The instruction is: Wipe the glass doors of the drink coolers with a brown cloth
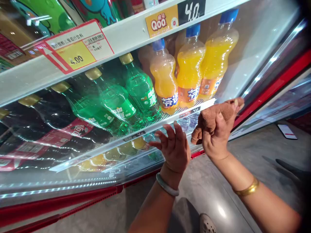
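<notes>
My left hand (175, 150) is raised in front of the lower shelf edge (167, 120) of a drinks cooler. Its fingers are apart and slightly curled, with nothing in them. A grey-green bangle circles that wrist. To its right, my right hand (217, 142) grips a bunched brown cloth (213, 115) near the right end of the same shelf edge. A gold bracelet is on the right wrist. Behind the hands stand orange soda bottles (189, 77) with blue caps. Green soda bottles (141, 85) with gold caps stand left of them.
Dark cola bottles (48, 139) fill the left of the shelf. Price tags (77, 47) hang along the upper shelf rail (131, 32). A red-edged cooler frame (274, 87) runs up the right side. A phone-like device (287, 132) lies at the right, above the grey floor (209, 191).
</notes>
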Action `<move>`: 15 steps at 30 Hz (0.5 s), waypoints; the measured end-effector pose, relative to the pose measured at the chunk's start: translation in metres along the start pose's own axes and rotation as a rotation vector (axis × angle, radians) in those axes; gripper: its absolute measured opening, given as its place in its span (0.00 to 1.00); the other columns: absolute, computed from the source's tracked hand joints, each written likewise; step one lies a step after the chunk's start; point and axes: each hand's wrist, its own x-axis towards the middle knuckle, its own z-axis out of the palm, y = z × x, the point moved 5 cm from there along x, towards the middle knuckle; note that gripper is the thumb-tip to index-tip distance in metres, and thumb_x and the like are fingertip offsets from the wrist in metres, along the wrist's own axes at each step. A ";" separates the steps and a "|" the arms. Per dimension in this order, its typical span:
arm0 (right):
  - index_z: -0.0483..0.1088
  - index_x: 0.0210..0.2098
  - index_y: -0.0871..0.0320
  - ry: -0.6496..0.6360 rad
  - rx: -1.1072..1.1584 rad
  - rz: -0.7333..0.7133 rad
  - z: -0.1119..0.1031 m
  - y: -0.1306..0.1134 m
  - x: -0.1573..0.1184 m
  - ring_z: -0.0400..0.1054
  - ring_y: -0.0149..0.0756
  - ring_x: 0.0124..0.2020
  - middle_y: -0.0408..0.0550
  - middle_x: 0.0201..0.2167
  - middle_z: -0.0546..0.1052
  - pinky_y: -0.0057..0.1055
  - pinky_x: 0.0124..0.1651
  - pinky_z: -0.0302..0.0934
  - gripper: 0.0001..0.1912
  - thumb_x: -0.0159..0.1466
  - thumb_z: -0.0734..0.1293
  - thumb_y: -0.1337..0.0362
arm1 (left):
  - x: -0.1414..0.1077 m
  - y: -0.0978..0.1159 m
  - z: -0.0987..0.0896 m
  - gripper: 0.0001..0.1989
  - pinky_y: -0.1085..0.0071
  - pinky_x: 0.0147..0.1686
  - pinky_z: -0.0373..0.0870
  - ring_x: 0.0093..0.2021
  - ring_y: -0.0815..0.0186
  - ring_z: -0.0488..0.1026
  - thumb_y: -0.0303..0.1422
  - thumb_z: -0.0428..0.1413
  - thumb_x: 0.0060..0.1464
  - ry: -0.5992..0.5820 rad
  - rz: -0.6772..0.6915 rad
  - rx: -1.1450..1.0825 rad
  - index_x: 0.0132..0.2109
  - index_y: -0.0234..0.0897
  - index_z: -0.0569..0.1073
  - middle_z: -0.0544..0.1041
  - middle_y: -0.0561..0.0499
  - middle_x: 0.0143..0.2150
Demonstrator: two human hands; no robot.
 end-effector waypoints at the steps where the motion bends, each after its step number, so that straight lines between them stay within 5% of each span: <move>1: 0.36 0.77 0.34 0.051 -0.013 -0.042 0.002 -0.008 -0.003 0.32 0.59 0.80 0.39 0.80 0.30 0.76 0.75 0.35 0.45 0.71 0.63 0.67 | -0.002 0.001 0.002 0.39 0.48 0.73 0.14 0.80 0.59 0.25 0.25 0.51 0.67 0.020 0.019 -0.002 0.78 0.34 0.42 0.35 0.47 0.80; 4: 0.43 0.76 0.33 0.111 -0.018 -0.265 0.009 -0.024 0.001 0.35 0.51 0.80 0.36 0.81 0.36 0.68 0.77 0.39 0.41 0.71 0.64 0.66 | -0.008 0.000 0.007 0.36 0.52 0.74 0.13 0.80 0.66 0.30 0.25 0.46 0.70 0.070 0.056 -0.024 0.78 0.36 0.42 0.42 0.49 0.80; 7: 0.52 0.72 0.30 0.184 0.005 -0.435 0.002 -0.010 0.008 0.44 0.48 0.79 0.33 0.79 0.48 0.63 0.79 0.40 0.34 0.72 0.65 0.58 | -0.010 0.000 0.012 0.37 0.50 0.73 0.12 0.80 0.64 0.29 0.29 0.50 0.70 0.076 0.053 0.007 0.78 0.35 0.43 0.51 0.45 0.79; 12: 0.48 0.76 0.37 0.418 0.010 -0.099 0.008 0.029 -0.029 0.38 0.51 0.80 0.40 0.80 0.46 0.67 0.78 0.37 0.34 0.74 0.59 0.61 | -0.012 0.005 0.022 0.35 0.47 0.75 0.19 0.79 0.65 0.23 0.30 0.49 0.70 0.115 0.077 0.034 0.78 0.33 0.45 0.52 0.45 0.79; 15: 0.49 0.75 0.36 0.400 0.039 -0.210 0.025 0.021 -0.040 0.39 0.52 0.80 0.40 0.80 0.46 0.71 0.76 0.39 0.35 0.72 0.60 0.62 | -0.020 0.006 0.032 0.34 0.49 0.76 0.24 0.79 0.66 0.23 0.26 0.46 0.69 0.110 0.177 -0.001 0.78 0.30 0.46 0.52 0.45 0.79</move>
